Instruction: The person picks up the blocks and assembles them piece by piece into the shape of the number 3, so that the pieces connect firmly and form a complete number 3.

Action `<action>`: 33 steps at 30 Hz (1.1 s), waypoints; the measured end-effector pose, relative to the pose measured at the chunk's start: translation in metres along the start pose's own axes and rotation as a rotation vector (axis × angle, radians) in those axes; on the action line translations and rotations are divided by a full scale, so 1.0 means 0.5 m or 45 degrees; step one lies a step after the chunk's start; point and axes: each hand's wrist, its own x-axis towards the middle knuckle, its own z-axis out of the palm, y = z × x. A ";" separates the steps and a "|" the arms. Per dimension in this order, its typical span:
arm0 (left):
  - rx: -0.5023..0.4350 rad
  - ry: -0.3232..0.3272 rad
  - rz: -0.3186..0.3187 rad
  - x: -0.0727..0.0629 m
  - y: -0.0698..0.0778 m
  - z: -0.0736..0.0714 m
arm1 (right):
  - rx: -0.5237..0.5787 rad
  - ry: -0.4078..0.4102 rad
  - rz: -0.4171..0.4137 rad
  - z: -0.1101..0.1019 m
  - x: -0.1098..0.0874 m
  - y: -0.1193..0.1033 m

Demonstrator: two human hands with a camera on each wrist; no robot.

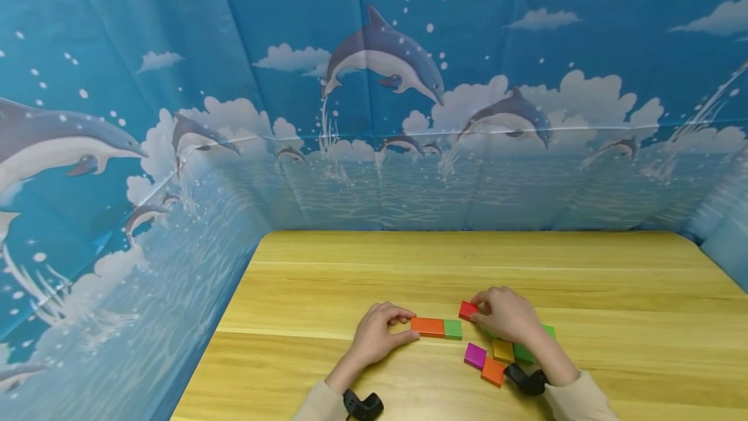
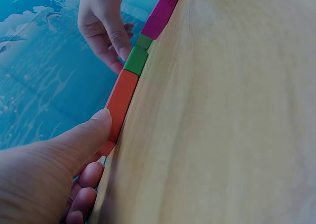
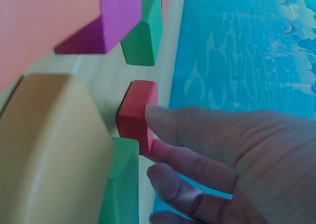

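Observation:
My left hand (image 1: 376, 335) holds the left end of a long orange block (image 1: 428, 327) between thumb and forefinger. A small light-green block (image 1: 452, 329) sits in line against its right end. With thumb and forefinger, my right hand (image 1: 510, 314) pinches a small red block (image 1: 467, 310), just behind and right of the light-green one. In the right wrist view the thumb lies on the red block (image 3: 137, 108), and a green block (image 3: 121, 179) stands close beside it. The other fingers are bent and hold nothing.
Before the right wrist lie a purple block (image 1: 475, 356), an orange square block (image 1: 493, 371), a yellow-brown block (image 1: 503, 350) and a green block (image 1: 523, 353), partly under the forearm. A dolphin-print curtain (image 1: 380, 193) borders the wooden table (image 1: 327, 278).

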 end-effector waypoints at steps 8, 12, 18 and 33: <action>-0.018 -0.012 -0.020 0.002 0.001 -0.002 | -0.029 -0.006 0.099 -0.001 0.001 0.001; -0.009 -0.009 -0.020 0.002 0.002 -0.002 | -0.028 0.024 0.093 0.001 0.001 -0.003; -0.004 -0.003 -0.008 0.002 0.004 -0.003 | -0.047 0.031 -0.066 -0.001 0.003 0.007; -0.001 -0.005 -0.017 0.005 0.004 -0.004 | -0.048 -0.041 -0.155 -0.004 0.005 0.012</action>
